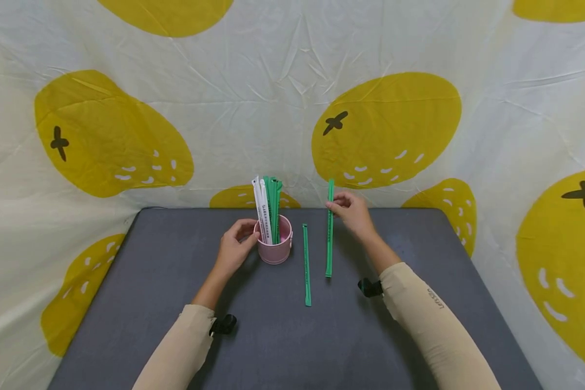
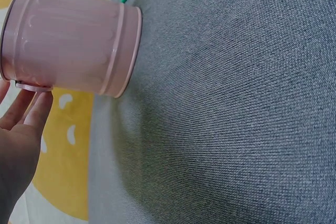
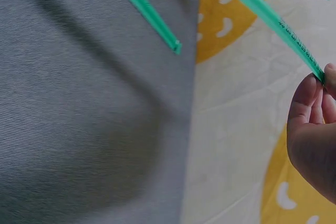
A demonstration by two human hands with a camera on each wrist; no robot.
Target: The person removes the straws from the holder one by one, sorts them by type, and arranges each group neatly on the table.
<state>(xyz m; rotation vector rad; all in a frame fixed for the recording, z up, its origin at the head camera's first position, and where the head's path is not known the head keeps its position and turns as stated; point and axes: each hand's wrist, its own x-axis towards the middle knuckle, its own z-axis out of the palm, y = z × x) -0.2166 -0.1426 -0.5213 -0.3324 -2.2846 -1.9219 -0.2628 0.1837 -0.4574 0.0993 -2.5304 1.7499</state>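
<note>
My left hand point(image 1: 234, 248) grips the near-left side of a small pink pail point(image 1: 274, 255), fingers at its little side handle in the left wrist view. White paper-wrapped straws point(image 1: 262, 211) and green-wrapped straws point(image 1: 274, 203) stand in the pail point(image 2: 68, 40), leaning slightly left. Between thumb and fingertips, my right hand point(image 1: 355, 215) pinches one green-wrapped straw point(image 1: 329, 238) near its upper end. That straw point(image 3: 268, 17) hangs nearly upright above the table. Another green-wrapped straw point(image 1: 307, 265) lies between the pail and my right hand.
A dark grey cloth covers the table point(image 1: 273, 346). Behind it hangs a pale curtain point(image 1: 273, 65) with large yellow fruit prints, close to the table's far edge. Black wrist cameras point(image 1: 370, 287) sit at both beige sleeves point(image 1: 429, 319).
</note>
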